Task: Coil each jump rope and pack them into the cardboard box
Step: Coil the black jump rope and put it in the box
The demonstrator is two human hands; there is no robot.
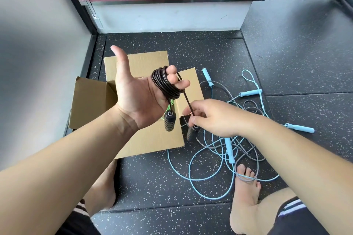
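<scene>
1. Head view: dark speckled floor [286, 53] meets a grey wall [172, 19].
2. Open cardboard box [152, 139] on it holds something green [169, 108].
3. Blue jump ropes [210, 158] lie tangled beside it.
4. Left hand [137, 93], fingers bent, carries the black jump rope [166, 84] coiled above the box, one handle [169, 121] hanging straight down.
5. Right hand [215, 118] pinches its free end.

We see the dark jump rope [166, 84] wound in tight loops round the left hand's [137, 91] fingers, one black ribbed handle [170, 121] dangling below (the right hand [215, 116] pinches its free end). Just beside the open cardboard box [152, 139], pale blue and grey ropes [229, 149] lie tangled.
</scene>
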